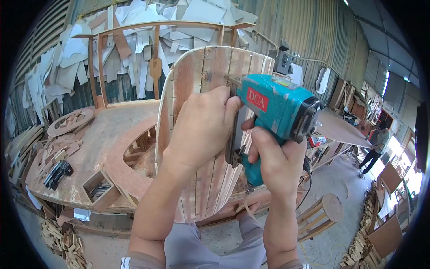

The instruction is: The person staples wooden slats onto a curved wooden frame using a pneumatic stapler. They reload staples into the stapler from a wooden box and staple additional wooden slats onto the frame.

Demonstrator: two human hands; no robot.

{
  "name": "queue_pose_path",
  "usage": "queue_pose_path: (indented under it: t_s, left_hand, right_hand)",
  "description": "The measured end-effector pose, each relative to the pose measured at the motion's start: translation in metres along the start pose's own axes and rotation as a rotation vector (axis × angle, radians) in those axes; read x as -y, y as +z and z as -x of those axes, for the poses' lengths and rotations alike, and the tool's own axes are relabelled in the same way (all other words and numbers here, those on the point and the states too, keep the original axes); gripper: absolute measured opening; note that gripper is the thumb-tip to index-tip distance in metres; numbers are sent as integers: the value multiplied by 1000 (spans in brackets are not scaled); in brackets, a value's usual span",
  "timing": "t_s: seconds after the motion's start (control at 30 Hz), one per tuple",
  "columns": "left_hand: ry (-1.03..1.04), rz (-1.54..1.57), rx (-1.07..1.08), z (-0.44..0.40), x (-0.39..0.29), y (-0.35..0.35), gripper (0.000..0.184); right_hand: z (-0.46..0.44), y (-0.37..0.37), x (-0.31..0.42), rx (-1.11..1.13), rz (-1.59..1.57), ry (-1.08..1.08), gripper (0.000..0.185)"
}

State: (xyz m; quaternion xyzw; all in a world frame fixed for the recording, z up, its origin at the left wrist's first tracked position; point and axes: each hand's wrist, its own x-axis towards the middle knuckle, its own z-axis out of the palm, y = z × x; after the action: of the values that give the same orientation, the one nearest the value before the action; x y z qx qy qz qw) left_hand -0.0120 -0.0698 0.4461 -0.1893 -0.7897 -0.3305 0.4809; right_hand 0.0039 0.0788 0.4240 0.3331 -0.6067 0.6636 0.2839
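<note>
My right hand (273,154) is wrapped around the handle of a teal nail gun (277,105) with a red DCA label. My left hand (199,123) is closed at the gun's dark upright magazine, close to its nose. The nose points at the upper part of a curved panel (184,89) of upright wooden strips, which stands on end in front of me. Rows of small metal fasteners run along the panel's seams. My left fingertips are partly hidden, and a hose hangs below the gun's handle.
The workbench (107,125) on the left bears a round wooden frame (143,148), a small open box (101,188) and a black nail gun (57,175). A round stool (331,208) stands at right. Farther back is another person (380,145). Templates (192,18) hang on the wall.
</note>
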Motion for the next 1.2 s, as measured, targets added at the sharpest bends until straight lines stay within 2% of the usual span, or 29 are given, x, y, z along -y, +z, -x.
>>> queue_pose_path:
  t_s: [0.03, 0.1, 0.23, 0.3, 0.43, 0.73, 0.8, 0.87, 0.9, 0.93, 1.0, 1.07, 1.17, 1.2]
  left_hand:
    - [3, 1, -2, -2, 0, 0, 29]
    - [29, 3, 3, -7, 0, -2, 30]
    - [15, 25, -1, -8, -1, -3, 31]
    - [19, 13, 2, -8, -1, -4, 31]
    - [11, -18, -7, -15, -4, -5, 25]
    - [48, -16, -5, -24, 0, -8, 26]
    - [61, 1, -31, -17, 1, -4, 23]
    - [33, 1, -13, 3, 5, 7, 22]
    - [-7, -16, -9, 19, 9, 6, 21]
    - [-24, 40, -57, 31, 9, 7, 20]
    - [82, 47, -208, 41, 8, 5, 24]
    - [27, -2, -155, 47, 4, -18, 27]
    - [-184, -149, -159, 81, 11, -6, 29]
    - [-174, -50, -154, 103, 19, 2, 29]
  right_hand:
    - [-2, -1, 2, 0, 0, -3, 16]
    - [-7, -2, 5, 59, 48, -8, 28]
    - [-8, -1, 8, 55, 42, 26, 28]
    - [-9, 0, 5, 40, 81, -61, 27]
    - [-16, -2, 7, 31, 168, -89, 25]
    - [-21, 4, 20, 41, 72, 0, 27]
    - [-15, 2, 15, 3, 50, 4, 10]
    - [4, 0, 4, -26, -29, 76, 14]
    - [12, -18, -14, 8, 57, 116, 17]
    - [6, -38, -32, 36, 3, 168, 20]
    - [-3, -80, -66, 85, -101, 278, 27]
    - [-38, -88, -96, 155, -184, 388, 31]
    - [-73, -83, -121, 213, -240, 574, 37]
    - [-66, -82, -132, 215, -228, 612, 39]
